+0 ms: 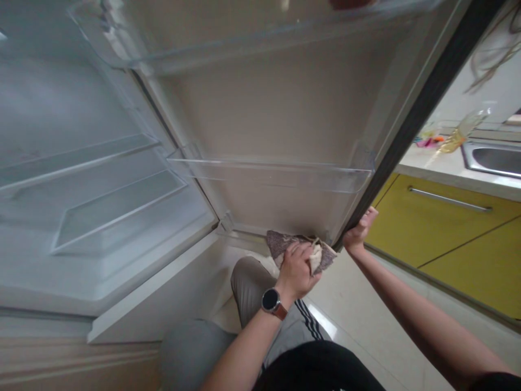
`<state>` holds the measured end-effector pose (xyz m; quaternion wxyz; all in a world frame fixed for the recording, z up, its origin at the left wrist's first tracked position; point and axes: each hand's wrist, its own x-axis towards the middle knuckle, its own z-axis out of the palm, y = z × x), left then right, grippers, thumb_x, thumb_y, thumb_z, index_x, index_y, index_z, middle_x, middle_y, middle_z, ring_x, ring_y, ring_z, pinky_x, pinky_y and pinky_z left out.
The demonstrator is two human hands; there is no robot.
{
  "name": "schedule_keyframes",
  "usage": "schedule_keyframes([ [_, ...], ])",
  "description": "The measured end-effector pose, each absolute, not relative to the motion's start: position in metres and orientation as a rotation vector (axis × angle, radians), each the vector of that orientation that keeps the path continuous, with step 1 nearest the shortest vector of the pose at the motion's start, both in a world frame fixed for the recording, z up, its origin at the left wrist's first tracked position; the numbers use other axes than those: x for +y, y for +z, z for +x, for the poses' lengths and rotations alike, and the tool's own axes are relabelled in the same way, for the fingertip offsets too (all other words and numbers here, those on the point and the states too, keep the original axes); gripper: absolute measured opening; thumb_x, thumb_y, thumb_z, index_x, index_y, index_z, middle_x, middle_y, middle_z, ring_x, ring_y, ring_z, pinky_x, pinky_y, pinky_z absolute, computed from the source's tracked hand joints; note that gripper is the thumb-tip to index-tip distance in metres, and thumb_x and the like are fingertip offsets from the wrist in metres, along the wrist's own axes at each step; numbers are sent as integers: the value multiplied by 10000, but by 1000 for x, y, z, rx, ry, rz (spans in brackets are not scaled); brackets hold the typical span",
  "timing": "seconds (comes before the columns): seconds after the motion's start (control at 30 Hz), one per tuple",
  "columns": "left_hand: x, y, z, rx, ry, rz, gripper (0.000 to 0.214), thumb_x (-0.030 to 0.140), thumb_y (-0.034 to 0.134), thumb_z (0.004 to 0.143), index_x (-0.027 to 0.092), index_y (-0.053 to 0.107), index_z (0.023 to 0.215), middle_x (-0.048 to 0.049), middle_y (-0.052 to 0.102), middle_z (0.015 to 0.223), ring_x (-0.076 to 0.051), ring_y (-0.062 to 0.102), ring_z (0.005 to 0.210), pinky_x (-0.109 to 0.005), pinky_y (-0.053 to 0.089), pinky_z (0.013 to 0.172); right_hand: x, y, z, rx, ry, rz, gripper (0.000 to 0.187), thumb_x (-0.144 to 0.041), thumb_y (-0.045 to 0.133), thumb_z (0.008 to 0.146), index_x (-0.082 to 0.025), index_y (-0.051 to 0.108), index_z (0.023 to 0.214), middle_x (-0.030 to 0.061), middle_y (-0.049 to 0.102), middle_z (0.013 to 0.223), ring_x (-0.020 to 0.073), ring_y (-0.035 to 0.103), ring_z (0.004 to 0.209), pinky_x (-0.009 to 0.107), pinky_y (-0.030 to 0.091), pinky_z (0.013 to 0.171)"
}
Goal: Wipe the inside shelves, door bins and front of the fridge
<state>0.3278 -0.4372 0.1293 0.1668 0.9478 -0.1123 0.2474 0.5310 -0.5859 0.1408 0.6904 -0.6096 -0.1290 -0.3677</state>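
Observation:
My left hand (296, 268), with a watch on its wrist, grips a brown and cream cloth (280, 244) at the bottom of the open refrigerator door (280, 108). The cloth is bunched over the lowest door bin, whose front it partly hides. Around the door's dark outer edge, low down, my right hand (358, 231) is closed, some of its fingers hidden behind the door. A clear door bin (277, 172) runs across the panel above the cloth, and a larger upper bin (244, 46) sits higher, with something dark red partly seen in it.
To the left is the refrigerator's inside with glass shelves (118, 209). On the right stand yellow cabinets (439, 228) under a counter (431, 163) with a metal sink (496, 158) and an oil bottle (459, 133). My bent knees are close below the door.

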Motion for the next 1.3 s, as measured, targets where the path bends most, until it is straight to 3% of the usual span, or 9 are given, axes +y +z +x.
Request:
schedule_keyframes([
  [0.13, -444, 124, 328, -446, 704, 2606, 534, 373, 579, 935, 178, 627, 1430, -106, 643, 1461, -250, 517, 1428, -458, 323, 1260, -589, 138, 529, -302, -821, -1373, 606, -792, 413, 889, -222, 501, 1075, 30, 531, 1021, 229, 559, 1003, 407, 459, 909],
  [0.4, -385, 136, 319, -222, 746, 2730, 380, 373, 597, 900, 177, 742, 1191, -116, 747, 1158, -285, 650, 1145, -463, 440, 1128, -590, 139, 522, -310, -826, -1386, 516, -710, 415, 926, -217, 491, 1062, 35, 531, 1035, 229, 555, 1007, 414, 444, 930],
  [0.7, -271, 132, 299, 289, 898, 2841, 386, 389, 489, 968, 149, 744, 1130, -162, 744, 1090, -329, 646, 1152, -484, 440, 1105, -588, 145, 522, -289, -796, -1393, 552, -762, 407, 886, -232, 460, 1033, 19, 510, 976, 225, 548, 976, 406, 440, 911],
  [1.3, -277, 125, 300, 418, 936, 2775, 383, 395, 480, 971, 137, 727, 1109, -172, 734, 1097, -332, 642, 1155, -495, 422, 1116, -589, 141, 527, -287, -818, -1392, 600, -797, 409, 880, -226, 494, 1046, 15, 507, 958, 230, 550, 944, 417, 443, 896],
])
